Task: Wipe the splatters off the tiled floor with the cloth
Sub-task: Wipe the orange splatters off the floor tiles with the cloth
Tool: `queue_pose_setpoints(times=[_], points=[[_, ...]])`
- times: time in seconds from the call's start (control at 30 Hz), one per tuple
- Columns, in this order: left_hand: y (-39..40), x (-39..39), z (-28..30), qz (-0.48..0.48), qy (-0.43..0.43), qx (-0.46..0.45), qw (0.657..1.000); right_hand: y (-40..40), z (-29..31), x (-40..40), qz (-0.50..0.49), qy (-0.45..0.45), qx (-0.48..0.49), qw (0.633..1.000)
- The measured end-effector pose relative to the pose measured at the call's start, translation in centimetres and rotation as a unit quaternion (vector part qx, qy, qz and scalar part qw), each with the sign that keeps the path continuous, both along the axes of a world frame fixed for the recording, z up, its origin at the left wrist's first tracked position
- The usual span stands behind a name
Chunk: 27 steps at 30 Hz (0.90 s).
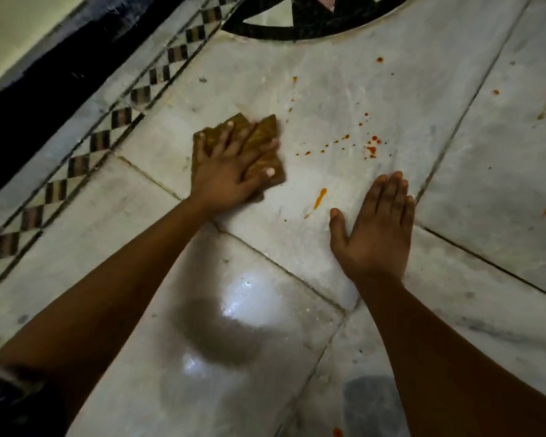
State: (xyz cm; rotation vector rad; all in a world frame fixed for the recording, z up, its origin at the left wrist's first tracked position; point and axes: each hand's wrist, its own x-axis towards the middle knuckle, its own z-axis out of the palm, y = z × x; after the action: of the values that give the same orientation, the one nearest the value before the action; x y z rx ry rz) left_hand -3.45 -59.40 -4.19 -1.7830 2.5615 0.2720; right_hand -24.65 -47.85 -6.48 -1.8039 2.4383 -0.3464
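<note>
Wiping under way, most of the job ahead. Left hand [230,165] flat on the brown cloth [259,146], fingers spread and pressing rather than gripping — cloth on the pale floor tile [344,99]. Orange splatters [372,146] right of the cloth, untouched; one streak [319,197] nearer. Next, likely: a firm sweep rightward. Right hand [375,228] right of the cloth — palm down, fingers straight together, holding nothing.

I am counting one brown cloth [262,143] lying under my left hand [230,171], two hands with my right hand [375,234] included, and many orange-red splatters [372,148], too scattered for me to number exactly.
</note>
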Motion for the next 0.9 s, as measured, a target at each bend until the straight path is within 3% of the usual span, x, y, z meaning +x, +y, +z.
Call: queue_pose_setpoints(times=[0.1,0.17,0.23,0.37,0.43,0.57,0.67,0.73,0.8,0.9], points=[[-4.1,1.1,0.0,0.073,-0.013,-0.019,0.997,0.0,0.1,0.2,-0.003,-0.001,-0.007,1.000],[-7.8,0.1,0.4,0.169,0.026,0.001,0.985,0.0,0.1,0.2,-0.005,-0.004,-0.007,1.000],[-9.1,-2.3,0.7,0.202,0.046,0.022,0.978,0.0,0.2,0.2,-0.004,-0.005,-0.004,1.000],[-3.5,-3.6,0.1,0.019,-0.028,-0.002,0.999,0.0,0.3,0.3,-0.005,-0.008,-0.008,1.000],[-1.0,-1.2,0.1,-0.011,-0.018,-0.006,1.000,0.0,0.3,0.2,-0.007,-0.011,-0.008,1.000],[-5.9,2.4,0.7,0.137,-0.006,-0.008,0.990,-0.1,0.2,0.3,-0.007,-0.008,-0.009,1.000],[-10.7,-0.6,1.1,0.213,-0.003,0.019,0.977,-0.1,0.2,0.3,-0.006,-0.004,-0.010,1.000],[-10.6,-3.5,1.0,0.145,-0.019,0.008,0.989,-0.1,0.2,0.3,-0.006,-0.003,-0.008,1.000],[-7.6,-4.7,0.7,0.016,-0.031,-0.002,0.999,-0.2,0.3,0.3,-0.005,-0.001,-0.007,1.000],[-2.2,-0.8,0.2,-0.079,-0.023,-0.002,0.997,-0.1,0.4,0.3,-0.008,-0.002,-0.007,1.000]])
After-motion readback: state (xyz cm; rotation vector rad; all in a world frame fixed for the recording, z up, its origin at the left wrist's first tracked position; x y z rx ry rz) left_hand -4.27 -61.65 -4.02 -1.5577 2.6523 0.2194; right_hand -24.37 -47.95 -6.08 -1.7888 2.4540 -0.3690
